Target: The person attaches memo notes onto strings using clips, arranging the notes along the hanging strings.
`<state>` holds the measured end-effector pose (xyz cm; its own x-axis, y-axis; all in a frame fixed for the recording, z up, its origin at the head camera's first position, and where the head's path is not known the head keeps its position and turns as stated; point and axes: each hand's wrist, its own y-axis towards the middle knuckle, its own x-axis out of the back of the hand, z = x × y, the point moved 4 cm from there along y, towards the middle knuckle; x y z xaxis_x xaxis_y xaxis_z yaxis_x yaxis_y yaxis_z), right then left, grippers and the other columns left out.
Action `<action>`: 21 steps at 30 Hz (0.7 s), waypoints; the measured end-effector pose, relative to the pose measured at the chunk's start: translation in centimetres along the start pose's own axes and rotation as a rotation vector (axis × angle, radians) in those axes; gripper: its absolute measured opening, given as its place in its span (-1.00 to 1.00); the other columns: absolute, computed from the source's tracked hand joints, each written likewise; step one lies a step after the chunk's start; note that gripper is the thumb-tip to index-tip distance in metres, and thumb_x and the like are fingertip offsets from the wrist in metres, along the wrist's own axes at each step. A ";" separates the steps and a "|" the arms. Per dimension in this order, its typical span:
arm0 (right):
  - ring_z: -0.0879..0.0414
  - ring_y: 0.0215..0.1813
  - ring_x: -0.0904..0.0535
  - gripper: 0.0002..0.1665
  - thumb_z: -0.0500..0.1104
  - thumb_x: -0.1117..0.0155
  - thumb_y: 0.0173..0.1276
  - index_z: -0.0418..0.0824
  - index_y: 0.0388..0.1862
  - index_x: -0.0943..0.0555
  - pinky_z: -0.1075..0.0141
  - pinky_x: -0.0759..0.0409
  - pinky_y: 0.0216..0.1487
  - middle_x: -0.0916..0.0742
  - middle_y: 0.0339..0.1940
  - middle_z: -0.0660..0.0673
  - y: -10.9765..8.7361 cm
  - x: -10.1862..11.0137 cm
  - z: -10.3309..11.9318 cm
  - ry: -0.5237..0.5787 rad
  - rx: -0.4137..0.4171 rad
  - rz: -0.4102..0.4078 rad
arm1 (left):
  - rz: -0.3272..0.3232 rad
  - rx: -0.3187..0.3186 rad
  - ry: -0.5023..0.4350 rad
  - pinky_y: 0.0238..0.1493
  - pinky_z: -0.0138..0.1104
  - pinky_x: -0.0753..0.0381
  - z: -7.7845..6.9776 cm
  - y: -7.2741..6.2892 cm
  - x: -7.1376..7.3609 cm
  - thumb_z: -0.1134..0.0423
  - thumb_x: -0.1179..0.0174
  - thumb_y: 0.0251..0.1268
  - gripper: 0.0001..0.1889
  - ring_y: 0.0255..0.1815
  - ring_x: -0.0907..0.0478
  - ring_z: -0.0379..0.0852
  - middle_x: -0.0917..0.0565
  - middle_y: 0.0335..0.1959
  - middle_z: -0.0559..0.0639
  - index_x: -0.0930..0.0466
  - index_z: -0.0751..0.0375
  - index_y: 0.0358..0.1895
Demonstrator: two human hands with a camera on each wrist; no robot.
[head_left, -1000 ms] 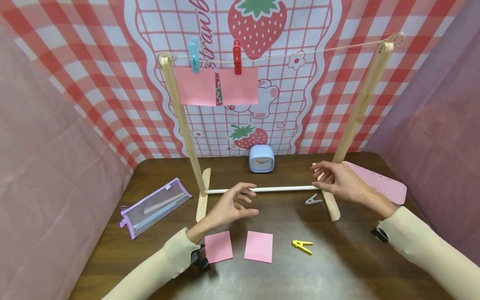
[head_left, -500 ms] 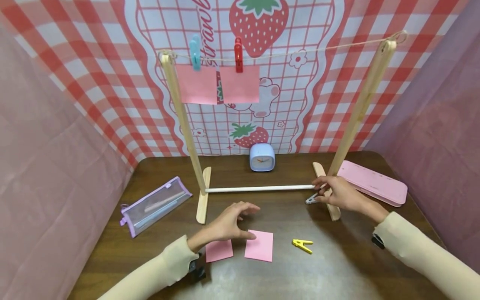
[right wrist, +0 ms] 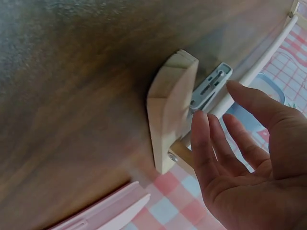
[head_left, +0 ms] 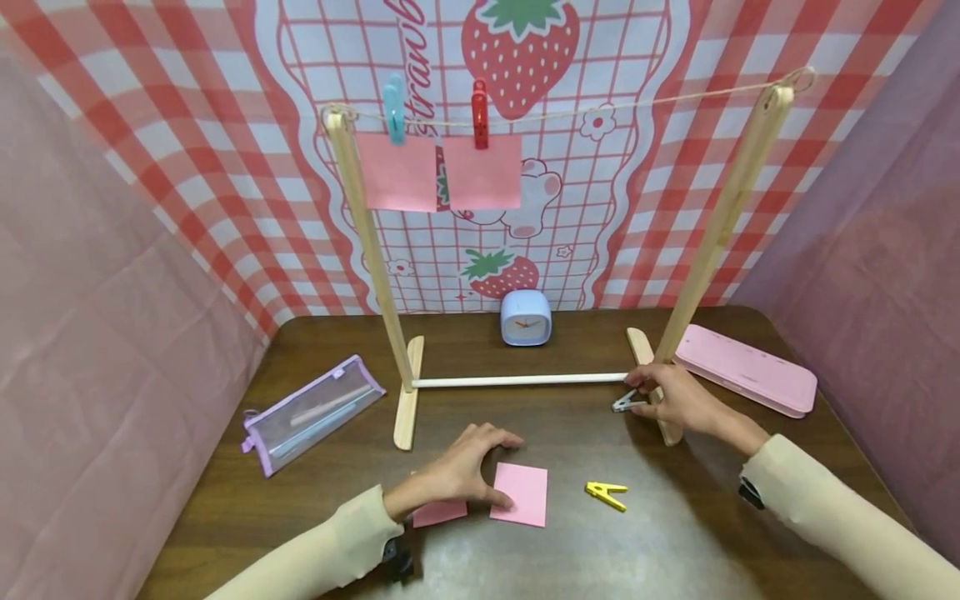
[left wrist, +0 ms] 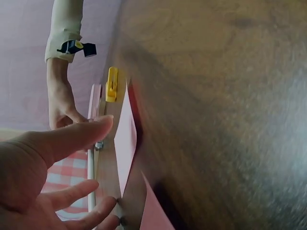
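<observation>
My left hand (head_left: 459, 473) hovers low over two pink paper squares, fingers spread and holding nothing. Its thumb overlaps the right square (head_left: 527, 493) in the head view, but the left wrist view shows a gap between them. The left square (head_left: 441, 513) is partly hidden under the wrist. My right hand (head_left: 681, 402) is at a grey clothespin (head_left: 622, 403) lying by the stand's right foot. In the right wrist view, the clothespin (right wrist: 214, 86) lies just beyond the parted thumb and fingers; contact is unclear. A yellow clothespin (head_left: 606, 495) lies between the hands, nearer the front.
A wooden stand (head_left: 375, 258) carries a string (head_left: 585, 111) with two pink papers hung by a blue clothespin (head_left: 394, 110) and a red clothespin (head_left: 480, 115). A white rod (head_left: 517, 380) joins its feet. Around it are a clock (head_left: 526, 317), a mesh pouch (head_left: 315, 415) and a pink case (head_left: 746, 369).
My left hand has come down and toward me, from above the rod to over the pink squares. My right hand has lowered to the grey clothespin.
</observation>
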<state>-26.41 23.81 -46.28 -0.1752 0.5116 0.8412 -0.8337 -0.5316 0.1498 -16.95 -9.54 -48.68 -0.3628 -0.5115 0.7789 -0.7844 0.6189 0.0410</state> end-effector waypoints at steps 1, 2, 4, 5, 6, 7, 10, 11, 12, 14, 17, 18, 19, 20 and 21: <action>-0.05 -0.19 -0.77 -0.58 -0.33 -0.64 0.10 -0.39 -0.06 -0.72 0.08 -0.78 -0.11 -0.82 -0.20 -0.18 0.0 -0.1 -0.1 -0.003 -0.001 0.000 | -0.003 0.007 0.003 0.15 -0.29 -0.53 -0.1 0.0 -0.1 0.11 -0.72 -0.19 -0.17 0.10 -0.51 0.07 -0.68 0.12 0.13 -0.60 0.19 0.27; -0.04 -0.20 -0.76 -0.59 -0.34 -0.64 0.09 -0.38 -0.06 -0.72 0.10 -0.77 -0.12 -0.82 -0.21 -0.18 -0.1 -0.2 -0.2 -0.007 -0.002 -0.001 | -0.006 0.011 0.008 0.15 -0.29 -0.53 -0.1 -0.1 -0.1 0.11 -0.73 -0.20 -0.18 0.09 -0.50 0.05 -0.67 0.11 0.13 -0.60 0.20 0.27; -0.03 -0.21 -0.75 -0.59 -0.35 -0.64 0.09 -0.38 -0.07 -0.72 0.14 -0.76 -0.14 -0.82 -0.22 -0.17 -0.1 -0.3 -0.3 -0.012 0.000 -0.004 | -0.004 0.029 0.018 0.15 -0.29 -0.51 -0.2 -0.1 -0.3 0.11 -0.73 -0.20 -0.18 0.08 -0.48 0.02 -0.66 0.11 0.12 -0.60 0.18 0.26; -0.03 -0.22 -0.75 -0.59 -0.36 -0.64 0.08 -0.37 -0.07 -0.72 0.16 -0.75 -0.15 -0.82 -0.22 -0.17 -0.2 -0.4 -0.3 -0.014 0.003 -0.003 | 0.000 0.038 0.023 0.15 -0.29 -0.51 -0.2 -0.1 -0.4 0.11 -0.73 -0.21 -0.17 0.08 -0.47 0.00 -0.65 0.11 0.11 -0.60 0.17 0.26; -0.03 -0.22 -0.75 -0.59 -0.37 -0.64 0.08 -0.38 -0.07 -0.72 0.17 -0.75 -0.16 -0.82 -0.21 -0.17 -0.2 -0.4 -0.4 -0.014 0.005 -0.006 | 0.003 0.048 0.028 0.14 -0.29 -0.51 -0.2 -0.2 -0.4 0.11 -0.73 -0.22 -0.17 0.08 -0.46 -0.01 -0.65 0.11 0.10 -0.60 0.16 0.27; -0.03 -0.23 -0.74 -0.58 -0.38 -0.64 0.07 -0.38 -0.07 -0.73 0.18 -0.75 -0.17 -0.82 -0.21 -0.17 -0.2 -0.5 -0.5 -0.015 0.008 -0.010 | 0.006 0.055 0.037 0.14 -0.28 -0.52 -0.3 -0.2 -0.5 0.11 -0.74 -0.22 -0.17 0.09 -0.46 -0.02 -0.64 0.11 0.09 -0.60 0.14 0.27; -0.01 -0.24 -0.73 -0.59 -0.44 -0.62 0.03 -0.37 -0.09 -0.73 0.22 -0.73 -0.20 -0.81 -0.25 -0.17 -0.3 -0.6 -0.7 -0.022 0.010 -0.025 | 0.016 0.074 0.068 0.14 -0.25 -0.51 -0.2 -0.2 -1.0 0.09 -0.74 -0.23 -0.16 0.11 -0.45 -0.04 -0.62 0.13 0.05 -0.61 0.09 0.28; -0.01 -0.25 -0.73 -0.59 -0.46 -0.61 0.01 -0.37 -0.11 -0.73 0.23 -0.73 -0.21 -0.81 -0.26 -0.16 -0.3 -0.6 -0.7 -0.025 0.015 -0.029 | 0.019 0.080 0.078 0.14 -0.25 -0.51 -0.2 -0.2 -1.1 0.08 -0.75 -0.24 -0.15 0.12 -0.45 -0.04 -0.61 0.14 0.03 -0.61 0.07 0.29; 0.00 -0.26 -0.73 -0.60 -0.48 -0.59 -0.01 -0.37 -0.12 -0.74 0.24 -0.73 -0.22 -0.80 -0.28 -0.16 -0.3 -0.7 -0.7 -0.027 0.020 -0.033 | 0.019 0.083 0.086 0.14 -0.24 -0.50 -0.2 -0.2 -1.2 0.07 -0.75 -0.24 -0.15 0.12 -0.44 -0.05 -0.61 0.14 0.02 -0.61 0.05 0.29; 0.01 -0.28 -0.72 -0.61 -0.51 -0.58 -0.04 -0.37 -0.16 -0.74 0.24 -0.73 -0.25 -0.79 -0.32 -0.15 -0.3 -0.8 -0.8 -0.041 0.035 -0.043 | 0.019 0.092 0.096 0.15 -0.25 -0.48 -0.2 -0.3 -1.5 0.05 -0.75 -0.24 -0.14 0.14 -0.43 -0.06 -0.59 0.16 -0.01 -0.62 0.02 0.30; 0.03 -0.32 -0.71 -0.64 -0.52 -0.59 -0.06 -0.36 -0.22 -0.75 0.26 -0.71 -0.29 -0.78 -0.37 -0.13 -0.3 -1.0 -0.8 -0.072 0.062 -0.055 | 0.013 0.101 0.097 0.15 -0.26 -0.46 -0.2 -0.2 -1.5 0.05 -0.74 -0.24 -0.15 0.15 -0.42 -0.06 -0.58 0.17 -0.03 -0.63 0.01 0.29; 0.04 -0.33 -0.70 -0.65 -0.50 -0.60 -0.06 -0.34 -0.24 -0.76 0.27 -0.70 -0.30 -0.77 -0.38 -0.12 -0.2 -1.0 -0.7 -0.087 0.067 -0.058 | 0.011 0.101 0.097 0.15 -0.26 -0.46 -0.3 -0.2 -1.5 0.05 -0.74 -0.24 -0.17 0.15 -0.42 -0.06 -0.58 0.16 -0.03 -0.63 0.01 0.27; 0.04 -0.33 -0.69 -0.67 -0.49 -0.61 -0.06 -0.33 -0.26 -0.76 0.29 -0.69 -0.31 -0.77 -0.39 -0.11 -0.2 -1.0 -0.7 -0.100 0.067 -0.058 | 0.011 0.100 0.101 0.15 -0.27 -0.46 -0.3 -0.2 -1.5 0.05 -0.74 -0.24 -0.19 0.14 -0.42 -0.07 -0.58 0.16 -0.03 -0.65 0.01 0.26; 0.05 -0.33 -0.69 -0.68 -0.47 -0.63 -0.06 -0.32 -0.27 -0.77 0.30 -0.68 -0.32 -0.76 -0.40 -0.10 -0.2 -1.1 -0.6 -0.109 0.065 -0.057 | 0.013 0.097 0.105 0.15 -0.27 -0.46 -0.3 -0.2 -1.5 0.05 -0.74 -0.24 -0.21 0.14 -0.42 -0.08 -0.58 0.15 -0.04 -0.66 0.01 0.23; 0.06 -0.33 -0.68 -0.69 -0.46 -0.64 -0.05 -0.30 -0.28 -0.78 0.32 -0.66 -0.32 -0.76 -0.40 -0.09 -0.3 -1.1 -0.6 -0.117 0.061 -0.054 | 0.014 0.095 0.109 0.15 -0.26 -0.46 -0.4 -0.2 -1.5 0.05 -0.74 -0.23 -0.24 0.14 -0.42 -0.08 -0.58 0.15 -0.04 -0.68 0.00 0.21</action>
<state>-26.31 23.79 -47.53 -0.0657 0.4601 0.8854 -0.8059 -0.5477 0.2248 -16.09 -8.70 -49.60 -0.3217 -0.4320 0.8426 -0.8253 0.5641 -0.0259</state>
